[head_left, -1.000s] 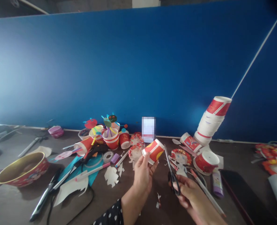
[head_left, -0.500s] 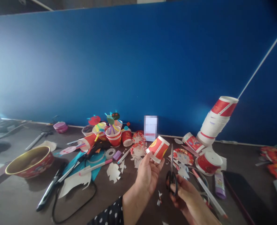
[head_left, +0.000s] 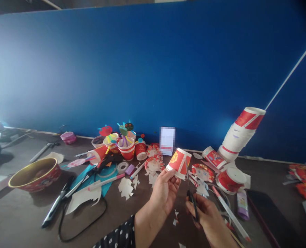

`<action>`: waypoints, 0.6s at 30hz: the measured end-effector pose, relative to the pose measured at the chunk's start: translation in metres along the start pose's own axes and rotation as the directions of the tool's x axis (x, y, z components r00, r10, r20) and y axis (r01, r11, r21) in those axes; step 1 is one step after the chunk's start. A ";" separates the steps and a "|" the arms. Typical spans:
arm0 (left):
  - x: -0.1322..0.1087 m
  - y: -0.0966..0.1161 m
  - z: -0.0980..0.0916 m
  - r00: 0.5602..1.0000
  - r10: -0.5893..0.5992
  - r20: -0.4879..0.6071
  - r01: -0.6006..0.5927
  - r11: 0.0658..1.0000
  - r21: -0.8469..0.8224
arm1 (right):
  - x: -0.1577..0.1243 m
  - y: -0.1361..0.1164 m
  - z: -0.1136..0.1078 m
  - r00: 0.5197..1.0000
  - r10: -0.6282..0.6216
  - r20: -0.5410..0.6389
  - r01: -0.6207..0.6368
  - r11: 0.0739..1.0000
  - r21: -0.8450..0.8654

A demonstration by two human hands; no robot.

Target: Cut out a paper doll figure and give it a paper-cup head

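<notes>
The left hand (head_left: 164, 191) holds a small red paper cup with a white rim (head_left: 179, 163) up above the table, and its fingers close around the cup from below. The right hand (head_left: 206, 220) is curled narrow through the black-handled steel scissors (head_left: 192, 203), and the long blades point upward to the lower edge of the cup. The two hands stay close together, so the cup is lifted free of the clutter and its edge comes just at the blades.

Beyond the hands, near the far edge of the dark brown table (head_left: 18, 213), a leaning stack of white and red paper cups (head_left: 237, 141) rests against the blue board (head_left: 142, 69). Toward the middle of that edge, an upright red paper cup (head_left: 125, 150) holds thin coloured paper strips, and round paper shapes stand above it. Another red and white cup (head_left: 231, 181) lies on its side near the right hand.

At the left side of the table stands a wide red bowl with a golden inside (head_left: 35, 186), and I cannot see anything inside it. Behind it, at the far edge, is a small round pink container (head_left: 68, 137), but its contents are hidden. Small white paper scraps (head_left: 175, 217) lie on the table below the hands.
</notes>
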State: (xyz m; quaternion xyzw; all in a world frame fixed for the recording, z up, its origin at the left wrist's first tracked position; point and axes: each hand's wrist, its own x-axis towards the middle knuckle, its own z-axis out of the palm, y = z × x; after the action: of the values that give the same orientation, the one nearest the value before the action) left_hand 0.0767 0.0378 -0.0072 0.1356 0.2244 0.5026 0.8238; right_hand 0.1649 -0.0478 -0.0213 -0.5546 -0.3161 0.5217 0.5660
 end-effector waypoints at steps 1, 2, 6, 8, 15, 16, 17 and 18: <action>0.000 0.000 0.001 1.000 0.001 -0.006 -0.001 1.000 -0.006 | 0.000 0.000 0.000 1.000 -0.008 0.022 0.008 0.999 -0.031; -0.001 0.001 0.002 1.000 -0.002 -0.017 0.002 1.000 -0.014 | 0.000 0.000 -0.001 0.999 -0.017 0.048 0.020 0.998 -0.057; -0.001 0.002 0.003 0.998 -0.032 -0.046 0.030 0.999 -0.029 | -0.002 0.004 -0.003 0.989 -0.033 0.144 0.051 0.992 -0.118; 0.000 0.003 0.002 0.999 -0.037 -0.038 0.036 0.999 -0.030 | -0.003 0.007 -0.004 0.992 -0.029 0.121 0.048 0.987 -0.155; 0.003 0.012 0.002 0.999 0.006 -0.034 -0.008 0.998 -0.058 | -0.008 0.012 -0.004 0.992 -0.040 0.123 0.077 0.947 -0.313; 0.003 0.013 0.003 0.999 0.011 -0.040 -0.013 0.998 -0.067 | -0.008 0.012 -0.004 0.991 -0.039 0.129 0.080 0.942 -0.326; 0.003 0.014 0.004 0.999 0.015 -0.048 -0.019 0.997 -0.075 | -0.008 0.012 -0.004 0.990 -0.041 0.134 0.085 0.938 -0.336; 0.004 0.015 0.005 0.998 0.022 -0.054 -0.026 0.996 -0.083 | -0.008 0.013 -0.004 0.990 -0.045 0.137 0.089 0.936 -0.341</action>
State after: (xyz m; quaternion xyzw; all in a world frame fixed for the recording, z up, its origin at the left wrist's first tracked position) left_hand 0.0693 0.0477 0.0025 0.0904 0.2234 0.5247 0.8164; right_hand 0.1631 -0.0589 -0.0321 -0.6000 -0.4569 0.4726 0.4559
